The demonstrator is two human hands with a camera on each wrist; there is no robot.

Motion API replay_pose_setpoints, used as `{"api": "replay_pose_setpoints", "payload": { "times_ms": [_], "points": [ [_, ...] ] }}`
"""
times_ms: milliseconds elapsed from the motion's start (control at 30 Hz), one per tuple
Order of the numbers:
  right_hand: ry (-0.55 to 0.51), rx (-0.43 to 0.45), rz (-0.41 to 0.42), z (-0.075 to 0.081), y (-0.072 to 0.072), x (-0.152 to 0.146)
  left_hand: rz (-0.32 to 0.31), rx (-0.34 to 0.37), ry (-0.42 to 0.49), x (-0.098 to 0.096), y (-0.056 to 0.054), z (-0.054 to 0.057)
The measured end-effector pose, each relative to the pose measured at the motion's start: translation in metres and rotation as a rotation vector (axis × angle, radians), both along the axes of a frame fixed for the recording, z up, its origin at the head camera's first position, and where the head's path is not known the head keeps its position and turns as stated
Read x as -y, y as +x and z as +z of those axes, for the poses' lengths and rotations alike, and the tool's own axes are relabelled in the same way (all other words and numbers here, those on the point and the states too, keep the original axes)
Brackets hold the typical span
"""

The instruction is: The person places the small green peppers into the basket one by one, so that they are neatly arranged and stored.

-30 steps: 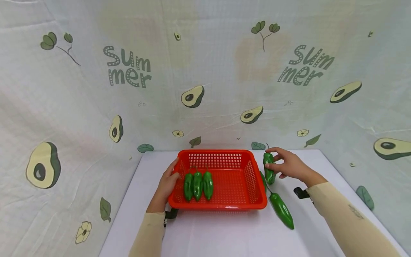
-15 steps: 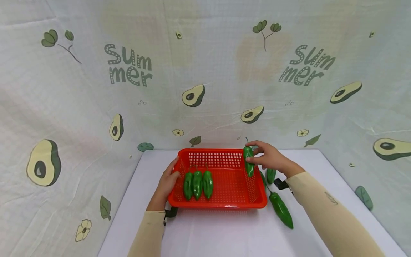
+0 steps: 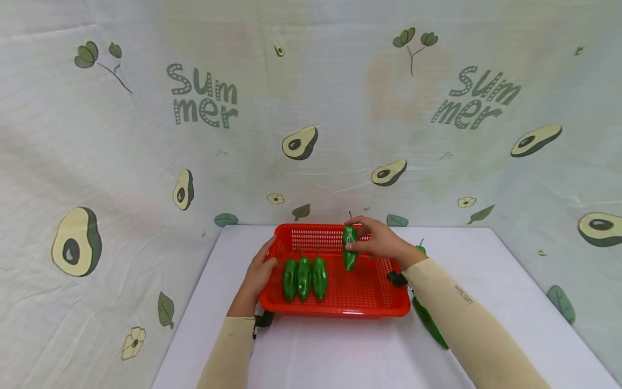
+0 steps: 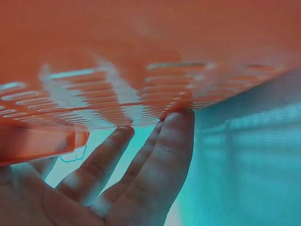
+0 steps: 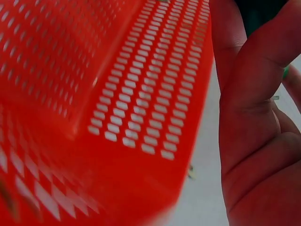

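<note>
My left hand grips the left side of a red perforated plastic basket. In the left wrist view the fingers lie against the basket's outer wall. My right hand pinches a green chili pepper between thumb and fingers, upright with its stem up, over the basket's back right part. Inside the basket at left lie three green chili peppers side by side, stems toward the back. The right wrist view has the hand beside the basket's slotted wall.
On the white table right of the basket lies another green pepper, partly behind my right sleeve. A further pepper shows just its stem end behind the wrist. A patterned cloth closes the back and sides.
My right hand has carried the green chili pepper leftward from the table right of the basket to above its inside. The left hand has stayed on the basket's left side.
</note>
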State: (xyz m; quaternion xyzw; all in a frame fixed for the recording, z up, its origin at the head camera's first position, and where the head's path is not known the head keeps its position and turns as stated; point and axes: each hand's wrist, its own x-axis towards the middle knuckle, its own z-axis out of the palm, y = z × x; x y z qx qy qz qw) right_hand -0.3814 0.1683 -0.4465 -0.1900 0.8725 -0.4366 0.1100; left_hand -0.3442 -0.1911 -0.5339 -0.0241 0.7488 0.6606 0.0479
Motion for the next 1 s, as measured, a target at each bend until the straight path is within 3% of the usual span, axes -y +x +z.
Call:
{"api": "replay_pose_setpoints", "payload": {
  "times_ms": [200, 533, 1000],
  "points": [
    [-0.001, 0.000, 0.014, -0.014, -0.005, 0.021, -0.002, -0.006, 0.005, -0.001, -0.002, -0.001],
    [-0.021, -0.013, 0.061, -0.023, -0.013, 0.049, -0.001, -0.018, 0.027, 0.000, -0.002, -0.002],
    [-0.011, 0.023, 0.073, -0.043, -0.015, 0.064, 0.006, -0.021, 0.020, -0.001, -0.004, -0.003]
  ]
}}
